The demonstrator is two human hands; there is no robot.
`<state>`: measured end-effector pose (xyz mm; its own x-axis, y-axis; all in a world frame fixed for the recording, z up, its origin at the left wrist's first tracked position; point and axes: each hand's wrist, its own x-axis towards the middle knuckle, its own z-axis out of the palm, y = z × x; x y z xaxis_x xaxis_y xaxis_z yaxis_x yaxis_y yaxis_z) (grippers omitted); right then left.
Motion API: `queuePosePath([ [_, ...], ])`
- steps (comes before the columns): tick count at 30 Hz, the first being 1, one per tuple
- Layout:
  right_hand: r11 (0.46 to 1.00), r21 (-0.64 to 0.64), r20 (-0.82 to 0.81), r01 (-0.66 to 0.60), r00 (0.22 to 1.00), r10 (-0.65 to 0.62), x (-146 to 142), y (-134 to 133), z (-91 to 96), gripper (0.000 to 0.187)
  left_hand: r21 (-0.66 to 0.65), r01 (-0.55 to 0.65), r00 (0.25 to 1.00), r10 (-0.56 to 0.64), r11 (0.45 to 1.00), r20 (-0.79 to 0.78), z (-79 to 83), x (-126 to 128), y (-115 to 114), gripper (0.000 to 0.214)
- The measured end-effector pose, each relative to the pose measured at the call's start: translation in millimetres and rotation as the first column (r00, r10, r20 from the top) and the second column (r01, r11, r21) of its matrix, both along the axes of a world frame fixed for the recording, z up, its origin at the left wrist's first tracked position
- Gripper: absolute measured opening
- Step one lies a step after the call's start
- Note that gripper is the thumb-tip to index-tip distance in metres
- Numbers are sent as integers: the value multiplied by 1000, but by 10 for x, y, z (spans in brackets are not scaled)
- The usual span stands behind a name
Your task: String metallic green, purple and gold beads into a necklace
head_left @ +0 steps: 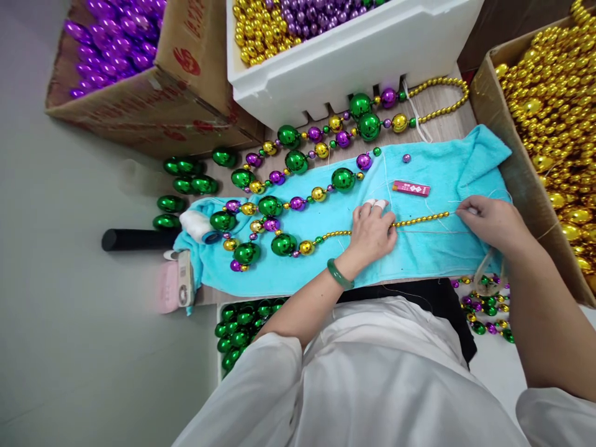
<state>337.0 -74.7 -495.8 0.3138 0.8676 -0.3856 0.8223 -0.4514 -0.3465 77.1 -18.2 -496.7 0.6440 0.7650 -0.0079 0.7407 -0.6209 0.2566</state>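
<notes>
A string of small gold beads [419, 220] lies across a turquoise towel [326, 261], joined at its left end to big green, gold and purple balls [284, 244]. My left hand [371, 233], with taped fingertips and a green bangle at the wrist, presses down on the gold string, fingers curled over it. My right hand [488, 220] pinches the string's right end together with thin white thread [447, 202]. A small pink packet [411, 188] lies just beyond my left hand.
Finished strands of large balls [326, 133] curl across the towel and the wooden table. A white foam box [354, 56] of gold and purple beads stands behind. Cardboard boxes hold purple beads [116, 37] and gold beads [554, 105]. A thread spool [198, 226] sits left.
</notes>
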Motion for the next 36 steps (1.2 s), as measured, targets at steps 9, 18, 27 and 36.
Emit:
queuePosePath([
  [9,1000,-3,8,-5,1000,5,-15,10,14,28,28,26,998,-27,999,51,-19,134,-21,19],
  [18,1000,27,2,-1,1000,1,-19,0,4,26,4,13,999,-14,1000,53,-16,187,-25,17],
  [27,999,33,-10,3,1000,-2,-27,14,22,25,-14,15,997,-13,1000,80,-98,369,-17,17],
  [36,999,39,-7,-11,1000,11,-16,16,-1,26,-53,-6,998,9,999,57,-114,407,5,14],
])
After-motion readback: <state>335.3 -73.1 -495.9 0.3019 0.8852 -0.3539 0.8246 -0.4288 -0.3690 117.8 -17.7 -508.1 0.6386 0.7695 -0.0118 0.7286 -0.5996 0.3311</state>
